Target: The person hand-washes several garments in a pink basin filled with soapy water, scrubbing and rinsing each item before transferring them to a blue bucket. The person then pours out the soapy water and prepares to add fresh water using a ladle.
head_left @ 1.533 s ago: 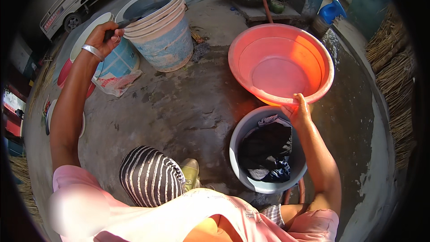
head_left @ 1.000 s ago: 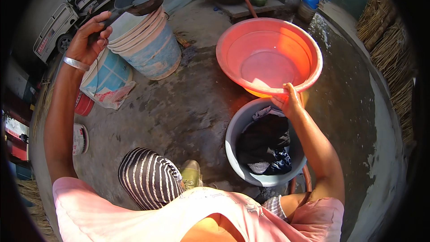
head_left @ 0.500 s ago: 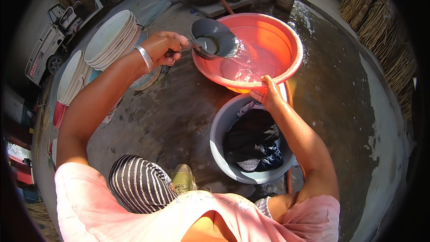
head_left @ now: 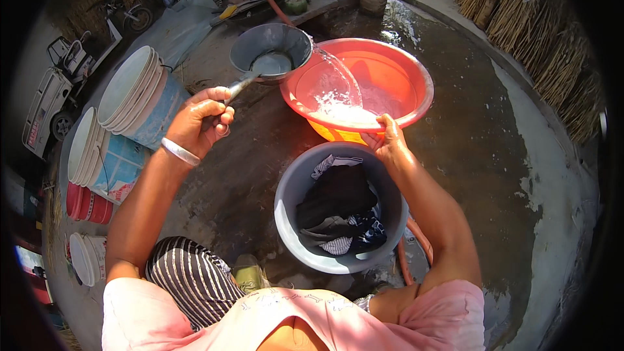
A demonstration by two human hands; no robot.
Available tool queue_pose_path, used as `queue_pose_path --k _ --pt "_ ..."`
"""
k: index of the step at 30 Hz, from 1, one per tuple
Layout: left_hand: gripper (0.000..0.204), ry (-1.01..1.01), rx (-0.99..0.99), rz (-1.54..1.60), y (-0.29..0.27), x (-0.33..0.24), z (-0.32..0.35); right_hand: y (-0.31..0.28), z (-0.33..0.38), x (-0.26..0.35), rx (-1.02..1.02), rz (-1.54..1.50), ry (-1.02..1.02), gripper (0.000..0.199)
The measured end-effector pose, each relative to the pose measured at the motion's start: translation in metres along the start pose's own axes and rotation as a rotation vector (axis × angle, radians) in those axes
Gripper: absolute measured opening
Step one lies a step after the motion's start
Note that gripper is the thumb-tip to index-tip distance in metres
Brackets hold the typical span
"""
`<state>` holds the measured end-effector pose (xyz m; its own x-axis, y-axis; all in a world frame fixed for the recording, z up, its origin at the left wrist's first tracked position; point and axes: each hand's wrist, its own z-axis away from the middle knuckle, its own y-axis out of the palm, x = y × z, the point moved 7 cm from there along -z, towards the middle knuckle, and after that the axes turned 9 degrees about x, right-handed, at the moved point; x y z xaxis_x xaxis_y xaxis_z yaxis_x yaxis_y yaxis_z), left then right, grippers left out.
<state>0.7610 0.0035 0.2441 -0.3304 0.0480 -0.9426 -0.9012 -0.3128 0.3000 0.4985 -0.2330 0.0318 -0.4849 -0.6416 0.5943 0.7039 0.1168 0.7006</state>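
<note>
The grey metal dipper pan [head_left: 272, 53] is tipped over the rim of the orange basin [head_left: 416, 71], sitting at about eleven o'clock of it, and a clear stream of water [head_left: 338, 71] is arcing out of its lip and splashing into the basin. It looks stiff and thin-walled, light by itself but top-heavy with water in it, and I'd guess wet and slick; the long handle is the sensible place to hold, well back from the bowl. That is where the left hand [head_left: 198, 120] has it, fingers curled fully closed round the handle end, a silver bangle [head_left: 179, 151] on the wrist. The right hand [head_left: 389, 143] rests at the basin's six o'clock edge, fingers bent over the rim and thumb outside, steadying it. A full plastic basin like that should be heavy and floppy, so best gripped at the rolled rim. Just below, at six o'clock, a grey bucket [head_left: 289, 218] holds dark, wet-looking clothes [head_left: 338, 208]. Out at nine o'clock stand stacked white buckets [head_left: 130, 91] on wet concrete ground [head_left: 481, 149].
</note>
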Motion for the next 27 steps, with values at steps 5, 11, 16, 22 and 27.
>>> queue_pose_path --k 5,11,16,22,27 --pt "0.012 -0.062 0.108 0.224 0.036 0.011 0.047 -0.069 0.061 0.076 -0.2 -0.061 -0.108 0.026" --pt "0.011 -0.126 0.029 0.274 0.052 0.024 0.067 -0.139 0.129 0.125 -0.221 0.004 -0.315 0.022" --pt "0.01 -0.144 0.013 0.371 0.062 0.049 0.073 -0.139 0.102 0.147 -0.274 0.045 -0.394 0.027" --pt "0.01 -0.113 -0.017 0.219 0.066 0.051 0.061 -0.215 0.166 0.129 -0.229 -0.252 -0.299 0.033" --pt "0.01 -0.129 -0.012 0.209 0.064 0.067 0.04 -0.301 0.267 0.143 -0.395 -0.386 -0.429 0.032"
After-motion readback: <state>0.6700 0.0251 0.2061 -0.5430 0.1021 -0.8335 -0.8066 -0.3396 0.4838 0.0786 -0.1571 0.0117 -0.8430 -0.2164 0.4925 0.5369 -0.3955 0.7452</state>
